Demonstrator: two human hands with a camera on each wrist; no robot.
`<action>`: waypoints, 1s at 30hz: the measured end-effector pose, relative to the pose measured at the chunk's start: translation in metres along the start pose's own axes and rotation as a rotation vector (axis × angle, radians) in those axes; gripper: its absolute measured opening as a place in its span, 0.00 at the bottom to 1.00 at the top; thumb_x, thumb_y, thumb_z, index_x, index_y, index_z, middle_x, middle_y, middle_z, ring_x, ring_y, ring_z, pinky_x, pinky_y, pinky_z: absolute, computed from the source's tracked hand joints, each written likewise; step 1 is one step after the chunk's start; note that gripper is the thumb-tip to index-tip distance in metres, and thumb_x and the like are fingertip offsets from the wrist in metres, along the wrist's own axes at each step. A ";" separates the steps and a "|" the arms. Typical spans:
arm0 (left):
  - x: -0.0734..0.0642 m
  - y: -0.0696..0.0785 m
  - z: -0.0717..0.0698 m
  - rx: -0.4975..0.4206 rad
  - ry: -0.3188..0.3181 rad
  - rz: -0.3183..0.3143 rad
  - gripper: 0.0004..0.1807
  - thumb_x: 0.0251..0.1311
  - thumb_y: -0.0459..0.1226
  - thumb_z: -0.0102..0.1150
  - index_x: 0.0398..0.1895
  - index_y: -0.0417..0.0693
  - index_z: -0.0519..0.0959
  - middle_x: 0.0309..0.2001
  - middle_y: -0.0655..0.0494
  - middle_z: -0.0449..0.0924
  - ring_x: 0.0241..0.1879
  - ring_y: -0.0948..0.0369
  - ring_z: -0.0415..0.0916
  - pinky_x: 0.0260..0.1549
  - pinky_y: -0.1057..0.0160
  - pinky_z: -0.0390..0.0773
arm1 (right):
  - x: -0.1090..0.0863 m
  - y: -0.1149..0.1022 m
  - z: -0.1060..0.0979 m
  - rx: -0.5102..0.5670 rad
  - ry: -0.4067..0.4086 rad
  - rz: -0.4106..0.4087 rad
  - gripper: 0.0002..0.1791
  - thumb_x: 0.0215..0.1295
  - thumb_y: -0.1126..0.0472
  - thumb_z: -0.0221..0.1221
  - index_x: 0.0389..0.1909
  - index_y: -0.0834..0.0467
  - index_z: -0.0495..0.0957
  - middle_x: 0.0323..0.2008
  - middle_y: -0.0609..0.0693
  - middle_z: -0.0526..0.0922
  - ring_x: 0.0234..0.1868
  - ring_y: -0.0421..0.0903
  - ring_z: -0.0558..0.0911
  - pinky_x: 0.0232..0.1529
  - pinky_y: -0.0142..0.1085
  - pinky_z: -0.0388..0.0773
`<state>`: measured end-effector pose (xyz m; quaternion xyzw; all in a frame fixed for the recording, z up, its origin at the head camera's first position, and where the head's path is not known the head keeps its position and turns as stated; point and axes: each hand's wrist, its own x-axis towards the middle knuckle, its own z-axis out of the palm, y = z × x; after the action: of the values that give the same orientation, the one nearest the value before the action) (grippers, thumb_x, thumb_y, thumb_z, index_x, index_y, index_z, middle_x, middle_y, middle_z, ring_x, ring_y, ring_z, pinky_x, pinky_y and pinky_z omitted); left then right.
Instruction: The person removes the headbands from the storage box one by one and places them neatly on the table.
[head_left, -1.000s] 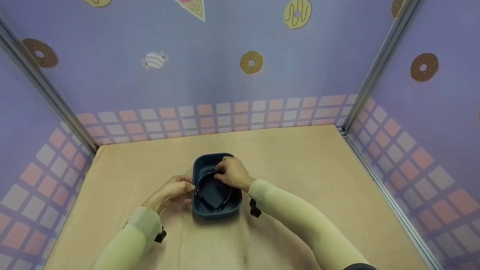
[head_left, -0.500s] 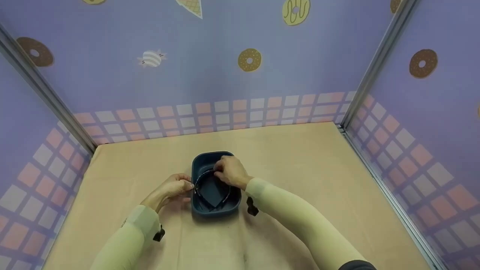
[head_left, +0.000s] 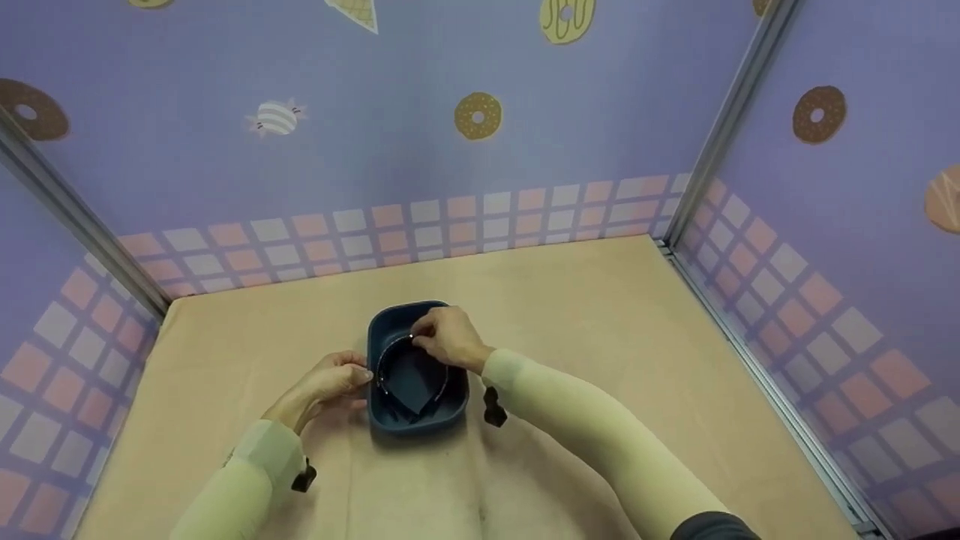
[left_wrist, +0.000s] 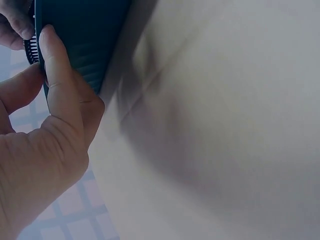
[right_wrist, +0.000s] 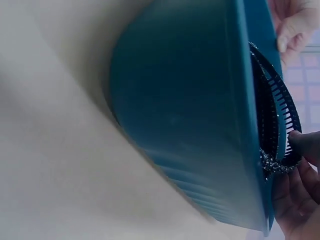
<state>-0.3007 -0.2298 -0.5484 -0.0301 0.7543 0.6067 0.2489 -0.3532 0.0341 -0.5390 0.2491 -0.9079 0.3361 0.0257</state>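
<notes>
Teal rounded-rectangular plastic bin is sitting on a beige tabletop in the head view, black glittery toothed headband partway inside. Left wrist: left hand is pinching the bin's rim. Right wrist: right hand is pinching the headband, which is kinda poking above it.

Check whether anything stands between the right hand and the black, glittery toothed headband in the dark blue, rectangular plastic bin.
Nothing visible does: the right hand pinches the headband directly. The bin is open on top, and the left hand grips its left rim.
</notes>
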 end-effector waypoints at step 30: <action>-0.002 0.005 0.006 0.045 0.044 0.004 0.16 0.70 0.31 0.58 0.58 0.34 0.73 0.41 0.55 0.78 0.41 0.59 0.82 0.41 0.57 0.91 | 0.010 0.005 -0.021 0.251 0.105 0.143 0.05 0.70 0.64 0.76 0.43 0.59 0.96 0.45 0.56 0.96 0.45 0.45 0.91 0.47 0.32 0.87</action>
<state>-0.2987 -0.2231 -0.5443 -0.0364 0.7732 0.5892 0.2317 -0.3673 0.0464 -0.5235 0.1670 -0.8716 0.4605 0.0179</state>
